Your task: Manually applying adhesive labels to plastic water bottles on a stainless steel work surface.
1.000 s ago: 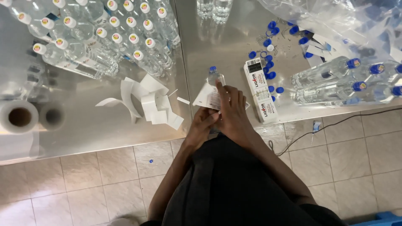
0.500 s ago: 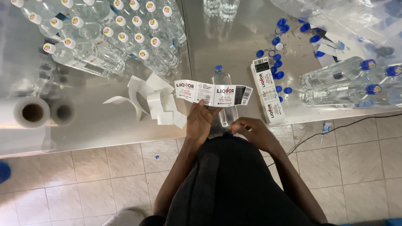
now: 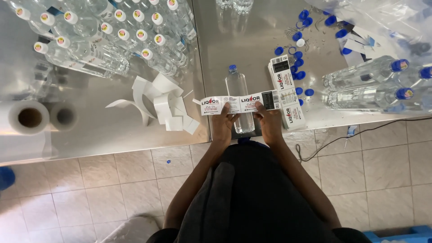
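Right now the left hand (image 3: 223, 122) and right hand (image 3: 270, 122) each pinch the lower edge of a white label (image 3: 238, 103), stretched flat across a clear bottle (image 3: 239, 101) with a blue cap, lying on the steel table (image 3: 135, 130). Both grips are closed on the label, fingers under, thumbs on top. By my reading, this is the lining-up step; next, the strip needs setting square on the bottle's body and pressing down evenly. A label stack (image 3: 285, 90) lies just right of the bottle, backing scraps (image 3: 162, 101) to the left.
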